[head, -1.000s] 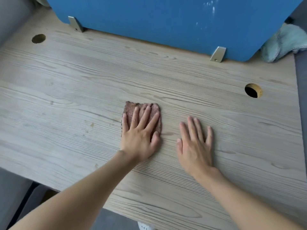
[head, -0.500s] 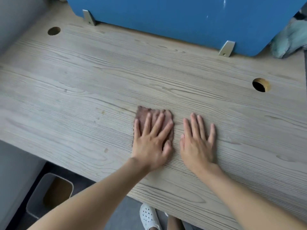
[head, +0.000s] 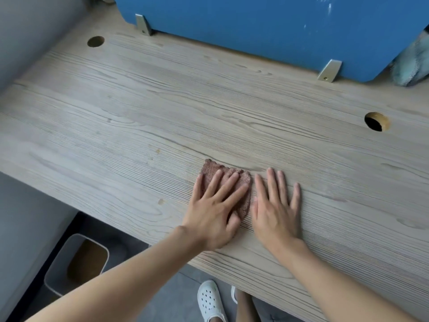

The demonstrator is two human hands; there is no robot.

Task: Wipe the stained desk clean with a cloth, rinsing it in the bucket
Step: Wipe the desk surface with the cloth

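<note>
Left hand [head: 213, 212] lay flat, fingers spread, pressed on brown cloth [head: 210, 170] near worktop [head: 162, 108] front edge, right hand [head: 275, 212] lay flat just beside cloth, fingers straight, bucket [head: 60, 259] stood on floor below left

Left hand [head: 213, 217], right hand [head: 276, 217] flat, palms down (fingers spread).

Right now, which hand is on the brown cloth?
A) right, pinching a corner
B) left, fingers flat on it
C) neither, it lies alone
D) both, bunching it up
B: the left hand lies with straight fingers on top of the cloth, while the right hand rests flat on the desk beside it.
</note>
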